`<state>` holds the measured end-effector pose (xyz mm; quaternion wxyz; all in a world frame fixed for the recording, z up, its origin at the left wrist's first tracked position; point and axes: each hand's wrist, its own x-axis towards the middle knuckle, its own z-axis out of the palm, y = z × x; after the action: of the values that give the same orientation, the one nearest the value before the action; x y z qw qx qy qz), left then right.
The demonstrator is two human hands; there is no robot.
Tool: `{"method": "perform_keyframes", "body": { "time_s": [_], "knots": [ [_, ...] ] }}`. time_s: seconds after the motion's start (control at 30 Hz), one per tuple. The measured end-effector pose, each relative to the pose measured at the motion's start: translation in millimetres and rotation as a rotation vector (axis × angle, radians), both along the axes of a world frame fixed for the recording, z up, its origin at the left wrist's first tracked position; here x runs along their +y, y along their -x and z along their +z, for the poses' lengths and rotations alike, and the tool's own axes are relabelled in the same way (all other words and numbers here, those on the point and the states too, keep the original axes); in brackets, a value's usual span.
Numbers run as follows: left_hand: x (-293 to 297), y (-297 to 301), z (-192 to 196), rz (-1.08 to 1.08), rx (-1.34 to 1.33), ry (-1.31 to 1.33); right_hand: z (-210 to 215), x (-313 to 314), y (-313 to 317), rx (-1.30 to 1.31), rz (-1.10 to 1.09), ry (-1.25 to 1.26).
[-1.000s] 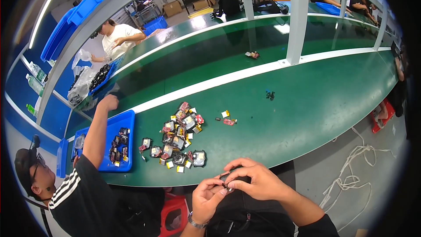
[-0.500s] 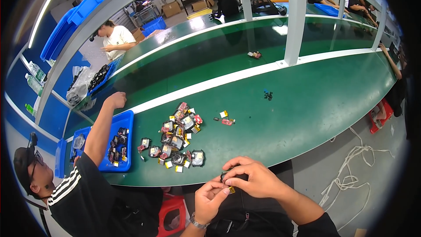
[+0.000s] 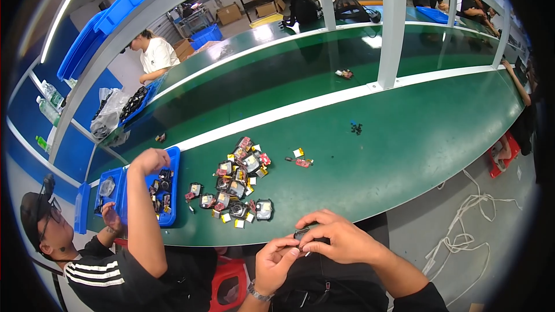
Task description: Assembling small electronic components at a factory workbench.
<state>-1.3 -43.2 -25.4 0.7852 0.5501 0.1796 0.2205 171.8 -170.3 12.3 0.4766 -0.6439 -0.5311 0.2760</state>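
I hold a small dark part [image 3: 301, 233] between both hands just below the near edge of the green bench [image 3: 404, 138], over my lap. My right hand [image 3: 338, 241] is closed over it from above, fingers curled and pinched on its top; my left hand [image 3: 276, 263] comes up from below with thumb and forefinger pressed together at its lower left end. To do this well, I judge the left pinch should serve as the fixed anchor while the right fingertips do the fine work, both wrists kept low and close to the bench edge, so a slip drops the part into my lap rather than to the floor. The heap of similar small parts [image 3: 240, 185] lies on the bench just ahead of my hands, within reach. Hard to make out: the part is mostly covered by my right fingers, so its shape, and whether it is one piece or two being joined, cannot be told. To my left a co-worker's arm [image 3: 141, 208] is raised beside a blue tray [image 3: 173, 164]; the tray's contents are too small to identify.
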Motion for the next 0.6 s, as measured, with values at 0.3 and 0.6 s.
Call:
{"method": "perform_keyframes", "body": {
  "time_s": [0.3, 0.6],
  "knots": [
    [3.9, 3.2, -7.8, -0.043, 0.024, 0.084, -5.1, -2.1, 9.7, 0.005, -0.088, -0.091],
    [-5.4, -1.8, -0.1, 0.053, 0.032, 0.107, -12.7, -1.4, 35.2, -0.142, -0.336, -0.232]
  ]
}}
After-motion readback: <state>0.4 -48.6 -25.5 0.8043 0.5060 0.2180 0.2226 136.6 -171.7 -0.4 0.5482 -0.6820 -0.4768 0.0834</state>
